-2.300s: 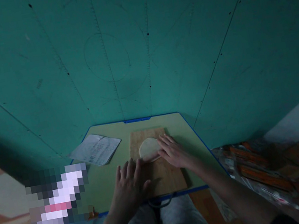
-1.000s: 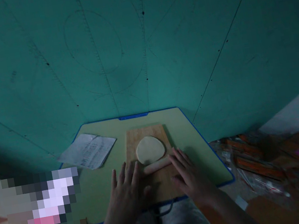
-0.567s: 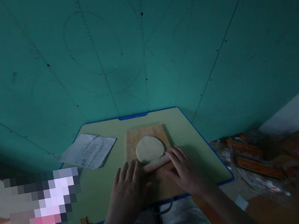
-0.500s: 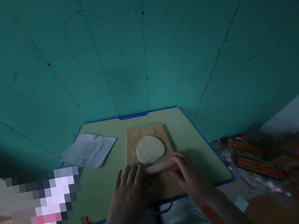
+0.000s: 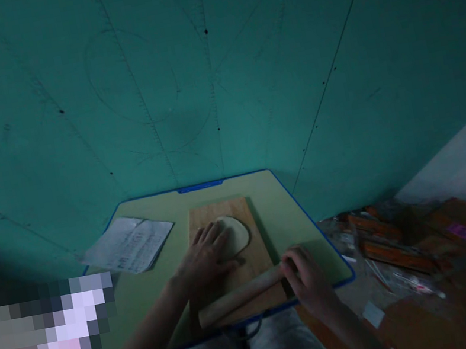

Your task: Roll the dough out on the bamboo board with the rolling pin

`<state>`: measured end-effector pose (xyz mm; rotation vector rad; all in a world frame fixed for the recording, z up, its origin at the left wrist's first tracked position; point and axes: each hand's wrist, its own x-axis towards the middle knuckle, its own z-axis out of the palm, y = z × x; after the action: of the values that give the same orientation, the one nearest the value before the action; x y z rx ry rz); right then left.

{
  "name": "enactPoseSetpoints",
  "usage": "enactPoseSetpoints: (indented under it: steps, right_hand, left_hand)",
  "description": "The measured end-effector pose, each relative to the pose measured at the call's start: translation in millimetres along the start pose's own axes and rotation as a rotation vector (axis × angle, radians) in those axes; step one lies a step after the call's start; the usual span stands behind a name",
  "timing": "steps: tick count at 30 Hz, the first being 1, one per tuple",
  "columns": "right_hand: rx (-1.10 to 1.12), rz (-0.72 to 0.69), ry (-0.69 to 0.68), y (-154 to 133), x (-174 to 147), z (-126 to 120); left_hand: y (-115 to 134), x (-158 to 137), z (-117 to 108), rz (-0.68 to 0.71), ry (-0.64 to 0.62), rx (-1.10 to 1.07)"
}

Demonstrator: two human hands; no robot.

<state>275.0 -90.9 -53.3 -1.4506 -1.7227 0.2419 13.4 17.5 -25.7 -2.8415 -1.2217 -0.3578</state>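
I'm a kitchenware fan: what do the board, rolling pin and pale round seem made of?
Board: probably matt wood, from its tan, mottled face. Rolling pin: likely smooth wood, given its dull brown tone; grain unclear. Pale round: apparently dough, matt, creamy and uneven-edged.

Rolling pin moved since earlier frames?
Yes: down the wooden board, toward its near end. The rolling pin was close by the near edge of the dough; now a clear gap separates them, and the right hand holds the pin's right end.

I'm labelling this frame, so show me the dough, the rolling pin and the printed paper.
Dough (image 5: 239, 236), head view: its uncovered right side.
Rolling pin (image 5: 242, 295), head view: middle of shaft.
Printed paper (image 5: 130, 244), head view: middle of its face.
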Motion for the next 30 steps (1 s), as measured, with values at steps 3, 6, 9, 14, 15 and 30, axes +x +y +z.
enactPoseSetpoints:
  steps: [3,6,9,14,15,30]
  right_hand:
    - [-0.005,0.019,0.016,-1.7,-1.1,1.3]
    - [-0.007,0.025,0.013,-2.9,-1.1,3.0]
    - [-0.001,0.026,-0.002,-3.1,-1.1,3.3]
    - [-0.010,0.026,-0.016,-4.2,-1.0,1.8]
    - [-0.014,0.023,-0.017,-4.2,-0.7,1.4]
    - [-0.271,-0.175,-0.090,-15.9,32.0,7.8]
  left_hand:
    - [-2.6,-1.6,4.6,0.032,0.036,-0.004]
    - [-0.6,-1.8,2.4,0.091,0.026,0.013]
    - [3.7,-0.1,-0.2,0.136,0.007,0.037]
    - [5.2,-0.3,0.4,0.121,0.050,0.020]
    - [3.6,-2.1,0.7,0.098,0.067,0.008]
    - [-6.9,-11.8,5.4,-0.091,0.089,-0.021]
